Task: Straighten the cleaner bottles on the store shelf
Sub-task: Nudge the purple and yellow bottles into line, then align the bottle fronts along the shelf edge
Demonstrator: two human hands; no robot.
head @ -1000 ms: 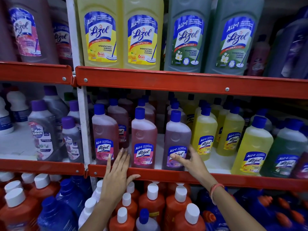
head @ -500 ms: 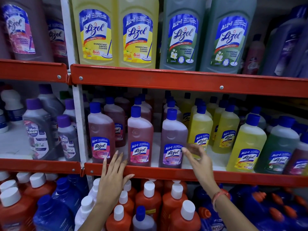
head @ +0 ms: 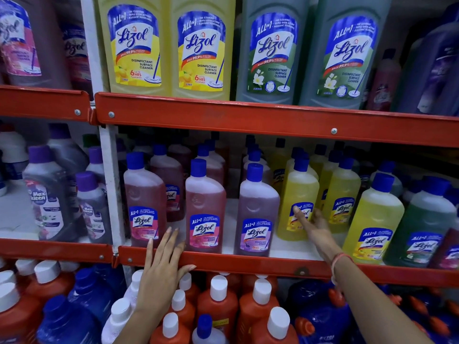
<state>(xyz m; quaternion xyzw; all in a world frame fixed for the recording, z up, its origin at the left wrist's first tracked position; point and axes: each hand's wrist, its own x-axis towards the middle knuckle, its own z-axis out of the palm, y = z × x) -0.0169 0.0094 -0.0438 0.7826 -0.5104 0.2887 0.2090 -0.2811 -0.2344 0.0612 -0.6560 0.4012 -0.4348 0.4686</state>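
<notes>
The red shelf rail (head: 248, 265) is covered by the flat, open left hand (head: 161, 266); above it, the yellow Lizol bottle (head: 298, 194) is touched by the open right hand (head: 314, 225).

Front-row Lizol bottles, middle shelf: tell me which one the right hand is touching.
The yellow bottle just right of the purple bottle: the right hand has fingertips on its label. No hand touches the other bottles.

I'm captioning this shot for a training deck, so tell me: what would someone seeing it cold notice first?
Probably the red shelf rail cutting across the frame, with big yellow Lizol bottles standing above it. Next, the two bare hands at the middle shelf: the left hand lies flat over the lower rail before the pink bottles, while the right hand reaches to a small yellow bottle set back from the front row.
</notes>
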